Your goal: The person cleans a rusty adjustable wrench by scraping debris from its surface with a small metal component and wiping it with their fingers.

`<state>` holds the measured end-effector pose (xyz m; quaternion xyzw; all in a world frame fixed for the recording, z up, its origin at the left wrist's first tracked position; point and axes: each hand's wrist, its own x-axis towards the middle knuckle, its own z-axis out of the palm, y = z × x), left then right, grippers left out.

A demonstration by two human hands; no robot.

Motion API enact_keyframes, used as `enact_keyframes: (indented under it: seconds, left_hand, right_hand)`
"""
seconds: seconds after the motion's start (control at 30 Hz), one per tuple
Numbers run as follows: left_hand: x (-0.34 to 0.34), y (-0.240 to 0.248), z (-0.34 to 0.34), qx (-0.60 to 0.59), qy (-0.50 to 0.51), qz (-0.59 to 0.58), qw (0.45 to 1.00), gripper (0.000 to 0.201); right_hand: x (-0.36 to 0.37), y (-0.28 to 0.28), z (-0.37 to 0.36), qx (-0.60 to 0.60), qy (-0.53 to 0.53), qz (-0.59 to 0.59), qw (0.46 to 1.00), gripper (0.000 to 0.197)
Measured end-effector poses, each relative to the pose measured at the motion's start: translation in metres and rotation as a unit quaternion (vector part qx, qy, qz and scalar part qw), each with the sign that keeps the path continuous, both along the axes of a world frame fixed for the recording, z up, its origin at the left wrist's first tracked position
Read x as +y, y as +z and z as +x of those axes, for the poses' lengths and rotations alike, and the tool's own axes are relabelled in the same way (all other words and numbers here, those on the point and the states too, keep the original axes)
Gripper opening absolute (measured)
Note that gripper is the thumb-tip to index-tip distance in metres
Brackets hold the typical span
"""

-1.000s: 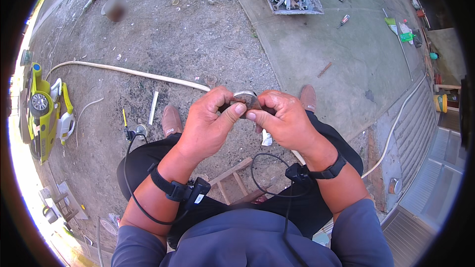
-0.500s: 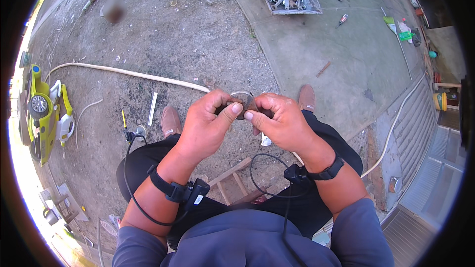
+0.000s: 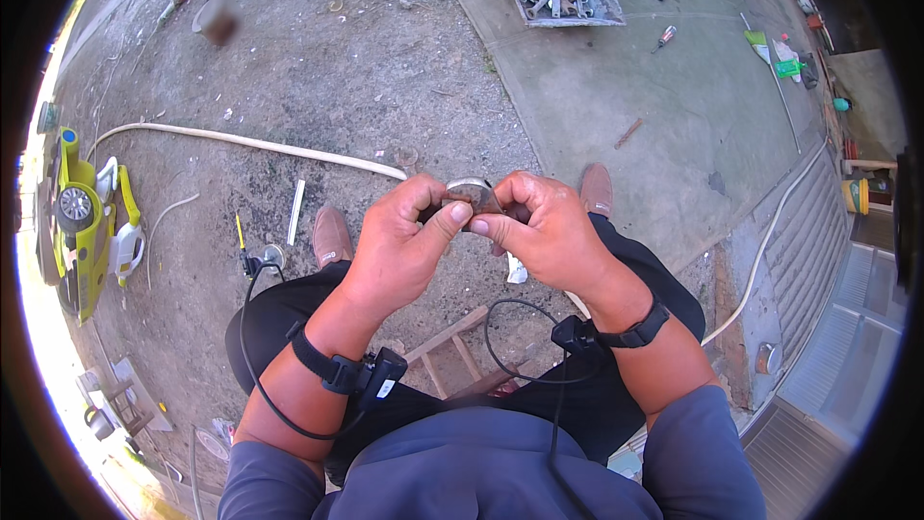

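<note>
Between both hands, in front of my knees, is a small round-edged metal piece (image 3: 472,193), greyish with brown, rusty-looking patches. My left hand (image 3: 404,236) pinches its left side, thumb on the near edge. Gripping the right side is my right hand (image 3: 544,231), with its thumb tip close to the left thumb. Fingers cover much of the piece, so its exact kind cannot be told. A cream hose (image 3: 260,143) runs along the ground from the left and passes out of sight behind my left hand.
A metal tray (image 3: 577,22) heaped with wrenches stands at the far right, a screwdriver (image 3: 665,38) near it. On the left sits a green-yellow wheeled machine (image 3: 82,217). A wooden frame (image 3: 452,351) lies between my legs. Black cables hang from devices strapped to both wrists.
The metal piece has tilted between my fingers, so more of its brownish face shows. My right thumb has shifted slightly left, closer to the left thumb. Both arms stay nearly in place.
</note>
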<state>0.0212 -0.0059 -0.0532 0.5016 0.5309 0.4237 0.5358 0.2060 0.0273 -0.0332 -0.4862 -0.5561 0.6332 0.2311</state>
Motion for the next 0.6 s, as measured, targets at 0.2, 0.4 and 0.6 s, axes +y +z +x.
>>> enact_keyframes:
  seconds: [0.2, 0.4, 0.6]
  left_hand:
    - [0.0001, -0.0008, -0.0012, -0.012, -0.009, -0.011, 1.0, 0.017]
    - [0.0012, 0.0023, -0.0005, -0.029, 0.0, -0.061, 0.998, 0.02]
    - [0.001, 0.0026, -0.0006, -0.032, 0.002, -0.036, 0.999, 0.02]
  right_hand:
    - [-0.002, -0.0021, 0.0012, -0.005, -0.007, 0.007, 1.0, 0.017]
    - [-0.0013, -0.0005, -0.0015, 0.036, -0.027, -0.026, 0.999, 0.017]
    - [-0.0005, -0.0005, -0.0014, 0.017, 0.002, -0.019, 1.0, 0.011]
